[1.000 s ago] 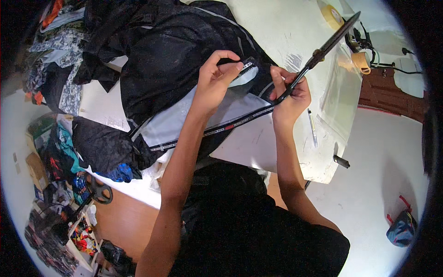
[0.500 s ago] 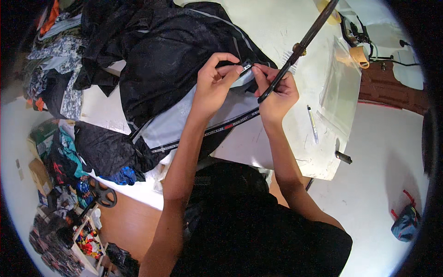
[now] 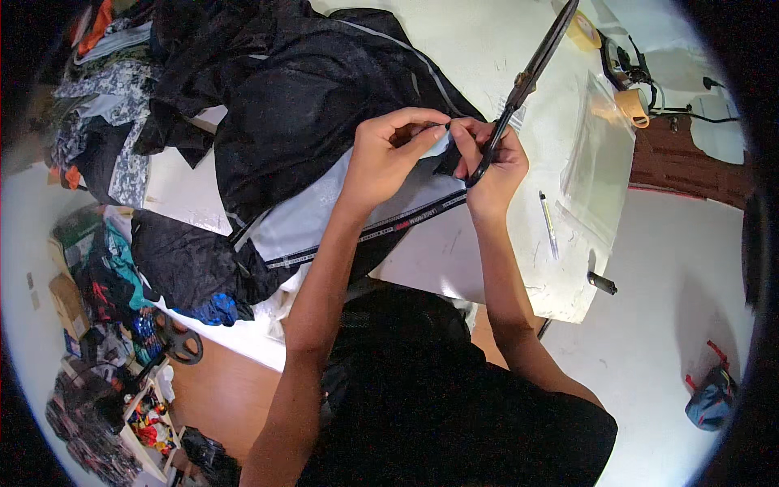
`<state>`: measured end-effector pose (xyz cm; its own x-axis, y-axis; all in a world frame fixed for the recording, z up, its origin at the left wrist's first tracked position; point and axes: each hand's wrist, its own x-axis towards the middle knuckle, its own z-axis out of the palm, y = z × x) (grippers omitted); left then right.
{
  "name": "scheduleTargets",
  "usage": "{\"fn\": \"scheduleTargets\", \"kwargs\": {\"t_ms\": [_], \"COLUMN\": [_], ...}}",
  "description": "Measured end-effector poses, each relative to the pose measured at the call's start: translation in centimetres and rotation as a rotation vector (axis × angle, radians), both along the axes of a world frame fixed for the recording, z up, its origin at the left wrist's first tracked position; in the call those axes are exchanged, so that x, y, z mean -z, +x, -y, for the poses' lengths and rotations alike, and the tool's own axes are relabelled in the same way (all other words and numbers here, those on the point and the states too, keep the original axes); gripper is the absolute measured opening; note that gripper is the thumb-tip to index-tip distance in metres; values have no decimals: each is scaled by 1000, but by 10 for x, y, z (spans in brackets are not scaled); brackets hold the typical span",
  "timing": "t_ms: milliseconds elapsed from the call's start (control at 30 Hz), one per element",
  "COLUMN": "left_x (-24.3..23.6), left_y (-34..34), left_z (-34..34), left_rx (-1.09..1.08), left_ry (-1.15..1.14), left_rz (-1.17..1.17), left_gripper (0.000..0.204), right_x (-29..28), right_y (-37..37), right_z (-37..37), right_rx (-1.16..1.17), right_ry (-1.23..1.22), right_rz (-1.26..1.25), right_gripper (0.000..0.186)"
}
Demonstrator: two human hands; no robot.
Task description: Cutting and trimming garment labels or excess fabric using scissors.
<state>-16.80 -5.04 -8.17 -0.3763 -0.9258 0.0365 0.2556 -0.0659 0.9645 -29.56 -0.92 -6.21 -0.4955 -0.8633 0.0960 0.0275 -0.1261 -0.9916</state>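
Note:
A black garment [image 3: 300, 105] with grey piping is spread over the white table, its pale inner side [image 3: 312, 207] turned up toward me. Along the near edge of that pale part runs a dark printed band [image 3: 406, 221]. My left hand [image 3: 380, 158] is closed, thumb and forefinger pinching a small dark bit of the garment's edge. Right beside it, my right hand [image 3: 499, 174] pinches the same edge with its fingertips. Black-handled scissors [image 3: 531, 73] also hang in my right hand, the handle against the fingers and the blades pointing up and away. The exact bit pinched is mostly hidden by fingers.
Right of my hands lie a pen [image 3: 549, 225], clear plastic sheets [image 3: 596, 162] and a small black object [image 3: 602, 282] at the table edge. Tape rolls [image 3: 633, 107] sit farther back. Folded clothes [image 3: 105, 138] and a dark cloth heap [image 3: 191, 252] crowd the left.
Both hands have drawn closer together at the garment edge, the left shifting slightly right. The small white label seen between them earlier is now covered. The scissors have tipped slightly left.

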Motion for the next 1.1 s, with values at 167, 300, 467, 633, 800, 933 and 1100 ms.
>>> {"fn": "scheduleTargets", "kwargs": {"t_ms": [167, 300, 467, 633, 800, 933, 1100], "left_x": [-2, -3, 4, 4, 3, -2, -5], "left_y": [0, -1, -6, -4, 0, -1, -3], "left_z": [1, 2, 2, 2, 4, 4, 2], "left_rx": [-28, -25, -17, 3, 46, 58, 59], "left_ry": [-22, -62, -66, -110, -30, -23, -89], "left_rz": [35, 31, -23, -55, -38, -19, -15], "left_gripper": [14, 11, 11, 11, 12, 20, 30], "right_x": [1, -1, -3, -3, -6, -5, -6], "right_y": [-3, -4, -6, -7, -6, -10, -11], "right_z": [2, 2, 2, 2, 1, -1, -1], "right_rx": [-16, -13, -27, -58, -38, -60, -94], "right_ry": [4, -1, 14, 20, 74, 97, 76], "right_rz": [92, 159, 221, 311, 336, 383, 385], "right_gripper": [22, 22, 22, 23, 23, 23, 23]}}
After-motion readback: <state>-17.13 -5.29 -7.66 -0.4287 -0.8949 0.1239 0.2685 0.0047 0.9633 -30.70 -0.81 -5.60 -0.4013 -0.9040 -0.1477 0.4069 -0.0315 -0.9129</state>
